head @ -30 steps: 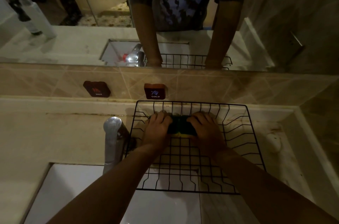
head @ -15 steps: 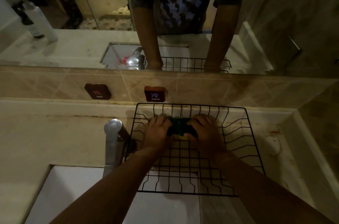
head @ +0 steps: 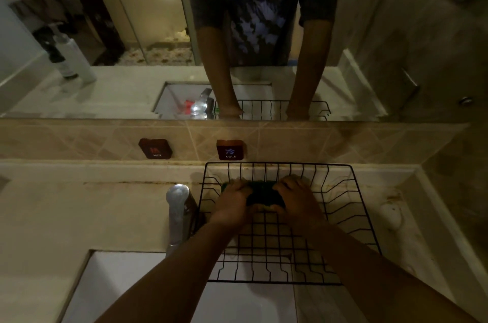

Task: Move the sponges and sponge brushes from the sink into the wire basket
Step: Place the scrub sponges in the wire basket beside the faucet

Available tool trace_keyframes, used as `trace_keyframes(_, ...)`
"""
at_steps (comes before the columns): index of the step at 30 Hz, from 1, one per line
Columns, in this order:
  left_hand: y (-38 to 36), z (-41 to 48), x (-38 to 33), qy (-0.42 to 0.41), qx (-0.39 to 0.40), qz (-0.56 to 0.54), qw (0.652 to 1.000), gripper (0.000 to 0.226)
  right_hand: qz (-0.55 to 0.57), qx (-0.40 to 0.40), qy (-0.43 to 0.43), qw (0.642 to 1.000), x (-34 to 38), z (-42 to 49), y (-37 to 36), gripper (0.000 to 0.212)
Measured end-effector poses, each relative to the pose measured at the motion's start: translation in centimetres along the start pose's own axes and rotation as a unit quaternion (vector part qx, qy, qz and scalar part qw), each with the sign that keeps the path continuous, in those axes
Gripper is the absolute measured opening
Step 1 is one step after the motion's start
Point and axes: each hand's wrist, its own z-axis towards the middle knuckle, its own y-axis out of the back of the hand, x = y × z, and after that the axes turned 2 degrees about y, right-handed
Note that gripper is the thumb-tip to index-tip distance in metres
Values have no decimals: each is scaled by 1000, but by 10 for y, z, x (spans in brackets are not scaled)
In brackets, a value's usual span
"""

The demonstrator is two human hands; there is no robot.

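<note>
A black wire basket (head: 353, 219) stands on the counter, partly over the right end of the white sink (head: 126, 285). Inside it, near the back wall, lies a dark green sponge with a yellow underside (head: 264, 194). My left hand (head: 233, 202) grips its left end and my right hand (head: 297, 201) grips its right end, both pressing it down onto the basket floor. The hands hide most of the sponge. The sink's inside is mostly out of frame.
A chrome tap (head: 179, 214) stands just left of the basket. HOT (head: 155, 148) and COLD (head: 230, 150) labels sit on the tiled backsplash below a mirror. A white soap piece (head: 390, 213) lies on the counter to the right.
Both hands stay on the sponge at the basket's back; they have barely shifted. The camera has tilted slightly.
</note>
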Motion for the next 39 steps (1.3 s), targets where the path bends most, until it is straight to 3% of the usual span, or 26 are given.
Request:
trace_keyframes(7, 32, -46, -10, -40, 1, -45, 998, 29, 67, 15, -80, 994, 37, -36, 25, 51)
trace_keyframes(13, 61, -101, -16, -66, 31, -45, 996, 19, 102, -26, -70, 992, 90, -82, 45, 28)
trace_keyframes(18, 81, -153, -2, -114, -13, -51, 992, 24, 65, -90, -85, 990, 148, -117, 47, 34)
trace_keyframes(24, 100, -197, 26, -145, -21, -46, 988, 27, 27, -102, -121, 987, 207, -146, 35, 48)
trace_keyframes(30, 103, -238, 70, -156, -15, -21, 987, 31, 20, -85, -136, 987, 254, -162, 5, 47)
trace_keyframes(35, 100, -263, 107, -104, 33, 45, 993, 54, 35, -27, -126, 991, 281, -166, -16, 52)
trace_keyframes(39, 95, -276, 130, -74, 54, 68, 994, 51, 28, 7, -127, 991, 295, -166, -35, 52)
